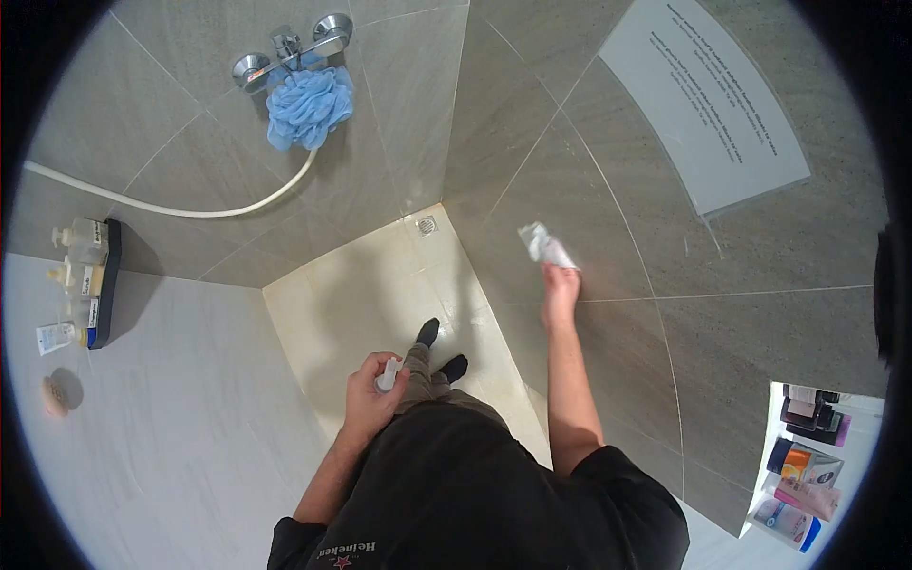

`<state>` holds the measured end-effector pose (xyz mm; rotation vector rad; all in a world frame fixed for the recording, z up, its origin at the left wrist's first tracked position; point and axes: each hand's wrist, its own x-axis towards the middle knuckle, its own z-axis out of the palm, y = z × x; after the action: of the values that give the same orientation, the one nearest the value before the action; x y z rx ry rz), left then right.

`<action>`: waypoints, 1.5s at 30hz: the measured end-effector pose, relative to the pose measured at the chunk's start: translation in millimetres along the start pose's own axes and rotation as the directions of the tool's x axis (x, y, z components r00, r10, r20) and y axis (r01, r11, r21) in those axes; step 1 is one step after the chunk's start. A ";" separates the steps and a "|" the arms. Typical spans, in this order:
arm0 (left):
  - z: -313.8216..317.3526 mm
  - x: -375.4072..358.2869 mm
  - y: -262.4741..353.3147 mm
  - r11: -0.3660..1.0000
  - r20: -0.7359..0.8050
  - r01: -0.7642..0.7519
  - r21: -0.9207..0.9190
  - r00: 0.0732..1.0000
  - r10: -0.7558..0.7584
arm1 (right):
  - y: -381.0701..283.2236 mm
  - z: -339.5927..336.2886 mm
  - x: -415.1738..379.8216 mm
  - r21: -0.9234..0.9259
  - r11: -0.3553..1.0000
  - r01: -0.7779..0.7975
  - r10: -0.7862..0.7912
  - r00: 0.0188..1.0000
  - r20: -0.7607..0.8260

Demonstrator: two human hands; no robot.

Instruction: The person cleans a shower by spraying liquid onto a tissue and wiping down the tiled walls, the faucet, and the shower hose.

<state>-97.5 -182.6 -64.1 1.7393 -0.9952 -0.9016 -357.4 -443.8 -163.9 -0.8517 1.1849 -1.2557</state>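
My right hand [561, 287] stretches out to the grey tiled wall [608, 361] on the right, its fingers closed round a crumpled white cloth [548, 249]. The cloth overlaps the wall tiles in this view, just left of a curved grout line. Low in front of my body, my left hand [372, 394] is wrapped round a small white plastic object [388, 375]. Only its white top shows above the fingers; the rest is hidden, so I cannot tell what kind it is.
A blue bath puff [310, 106] hangs at the chrome shower mixer [293, 49], above a white hose [214, 211]. Bottles fill a dark wall shelf [110, 285] at left. A printed sheet [708, 104] is on the right wall, and a niche [771, 446] holds toiletries. The floor drain [426, 225] lies in the corner.
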 end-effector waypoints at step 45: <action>-18.0 -6.2 -34.1 0.965 -0.017 0.224 0.134 0.975 -0.223 | 136.2 45.2 114.1 -0.491 0.808 -0.325 0.368 0.930 -0.010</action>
<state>-76.0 -161.9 -89.3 1.9969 -0.8877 -0.9928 -289.9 -538.8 -305.4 -0.9819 1.5376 -0.6155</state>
